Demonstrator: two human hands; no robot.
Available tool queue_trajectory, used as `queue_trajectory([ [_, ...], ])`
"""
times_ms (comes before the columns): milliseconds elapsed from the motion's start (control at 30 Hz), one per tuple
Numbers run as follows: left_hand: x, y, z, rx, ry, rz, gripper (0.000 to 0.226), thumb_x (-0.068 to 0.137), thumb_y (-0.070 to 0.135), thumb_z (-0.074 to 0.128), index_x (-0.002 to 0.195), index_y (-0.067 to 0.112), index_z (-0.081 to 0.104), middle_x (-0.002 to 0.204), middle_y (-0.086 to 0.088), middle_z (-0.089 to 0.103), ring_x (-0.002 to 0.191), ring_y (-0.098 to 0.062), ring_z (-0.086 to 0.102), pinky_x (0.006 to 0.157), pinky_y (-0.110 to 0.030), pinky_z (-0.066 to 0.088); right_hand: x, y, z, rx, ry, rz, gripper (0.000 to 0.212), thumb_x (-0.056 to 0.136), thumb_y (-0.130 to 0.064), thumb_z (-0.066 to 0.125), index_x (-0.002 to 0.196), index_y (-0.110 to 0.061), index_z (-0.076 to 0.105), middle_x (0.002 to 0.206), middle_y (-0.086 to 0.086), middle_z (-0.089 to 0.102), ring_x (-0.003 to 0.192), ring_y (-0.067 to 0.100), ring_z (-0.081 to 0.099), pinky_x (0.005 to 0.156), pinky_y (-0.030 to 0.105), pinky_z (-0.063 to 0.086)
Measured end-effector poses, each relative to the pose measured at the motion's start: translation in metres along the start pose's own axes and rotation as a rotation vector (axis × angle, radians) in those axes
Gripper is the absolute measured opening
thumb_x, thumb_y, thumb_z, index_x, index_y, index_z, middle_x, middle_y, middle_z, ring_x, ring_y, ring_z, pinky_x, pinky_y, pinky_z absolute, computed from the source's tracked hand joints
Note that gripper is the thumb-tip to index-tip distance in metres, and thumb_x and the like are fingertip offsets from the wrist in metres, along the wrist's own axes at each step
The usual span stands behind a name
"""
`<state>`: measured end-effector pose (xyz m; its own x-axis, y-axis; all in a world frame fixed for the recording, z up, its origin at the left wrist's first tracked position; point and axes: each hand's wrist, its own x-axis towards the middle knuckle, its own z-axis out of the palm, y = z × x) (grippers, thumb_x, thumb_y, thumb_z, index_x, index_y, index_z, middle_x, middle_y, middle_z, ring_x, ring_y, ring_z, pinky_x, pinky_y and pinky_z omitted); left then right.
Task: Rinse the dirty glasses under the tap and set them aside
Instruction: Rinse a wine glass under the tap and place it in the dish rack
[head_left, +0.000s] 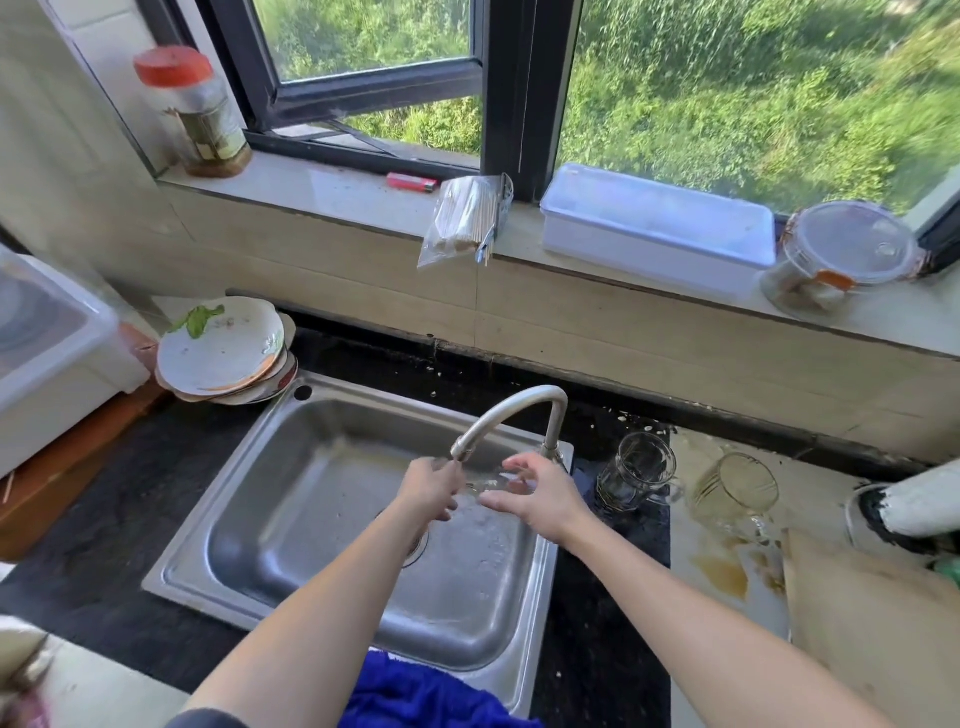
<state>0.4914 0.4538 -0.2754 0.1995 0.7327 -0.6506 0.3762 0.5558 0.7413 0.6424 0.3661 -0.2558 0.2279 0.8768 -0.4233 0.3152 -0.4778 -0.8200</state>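
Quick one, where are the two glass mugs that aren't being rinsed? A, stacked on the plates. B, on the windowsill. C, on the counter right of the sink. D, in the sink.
C: the mug by the tap and the yellowish mug both sit on the counter right of the sink.

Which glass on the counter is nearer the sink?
The clear glass mug on the black worktop; the yellowish-stained glass sits farther right on the pale surface.
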Motion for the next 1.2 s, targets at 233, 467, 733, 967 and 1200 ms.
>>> queue_trajectory([
  [233, 0.003, -0.041, -0.021, -0.124, 0.026, -0.319, 0.027, 0.102, 0.022, 0.038, 0.088, 0.003, 0.051, 0.064, -0.018, 0.056, 0.039, -0.021, 0.053, 0.039, -0.018, 0.036, 0.015, -0.028, 0.036, 0.012, -0.016, -0.141, 0.053, 0.068, -0.027, 0.085, 0.113, -0.03, 0.059, 0.107, -0.011, 0.062, 0.099, 0.01, 0.06, 0.08, 0.023, 0.047],
  [467, -0.013, -0.05, -0.029, -0.387, -0.079, -0.398, 0.021, 0.099, 0.011, 0.038, 0.09, 0.003, 0.055, 0.084, -0.021, 0.058, 0.071, -0.03, 0.059, 0.061, -0.029, 0.046, 0.021, -0.032, 0.057, 0.001, -0.067, -0.148, 0.059, 0.068, -0.036, 0.085, 0.12, -0.033, 0.057, 0.103, -0.015, 0.06, 0.098, 0.002, 0.059, 0.091, 0.025, 0.049],
  [733, -0.005, -0.037, -0.039, -0.152, 0.189, -0.153, 0.011, 0.093, 0.015, 0.045, 0.083, 0.012, 0.048, 0.064, -0.007, 0.042, 0.05, -0.017, 0.035, 0.046, -0.022, 0.025, 0.025, -0.038, 0.03, -0.34, -0.273, -0.045, 0.059, 0.074, -0.035, 0.081, 0.125, -0.023, 0.056, 0.108, -0.011, 0.057, 0.104, 0.011, 0.055, 0.094, 0.029, 0.047],
  [967, -0.02, 0.019, -0.036, 0.093, 0.119, 0.198, 0.028, 0.091, 0.032, 0.043, 0.079, 0.011, 0.055, 0.075, -0.003, 0.053, 0.063, -0.021, 0.05, 0.05, -0.026, 0.035, 0.02, -0.034, 0.048, -0.662, -0.202, -0.182, 0.017, 0.082, -0.037, 0.064, 0.097, -0.029, 0.067, 0.104, -0.009, 0.069, 0.098, 0.017, 0.064, 0.083, 0.036, 0.052],
  [1200, -0.015, 0.003, -0.067, 0.126, 0.262, 0.11, 0.02, 0.085, 0.025, 0.045, 0.075, 0.012, 0.057, 0.073, -0.012, 0.059, 0.058, -0.023, 0.051, 0.061, -0.033, 0.037, 0.028, -0.023, 0.062, -0.626, -0.034, -0.243, 0.036, 0.096, -0.048, 0.041, 0.079, -0.024, 0.062, 0.087, 0.002, 0.061, 0.092, 0.024, 0.056, 0.074, 0.038, 0.039],
])
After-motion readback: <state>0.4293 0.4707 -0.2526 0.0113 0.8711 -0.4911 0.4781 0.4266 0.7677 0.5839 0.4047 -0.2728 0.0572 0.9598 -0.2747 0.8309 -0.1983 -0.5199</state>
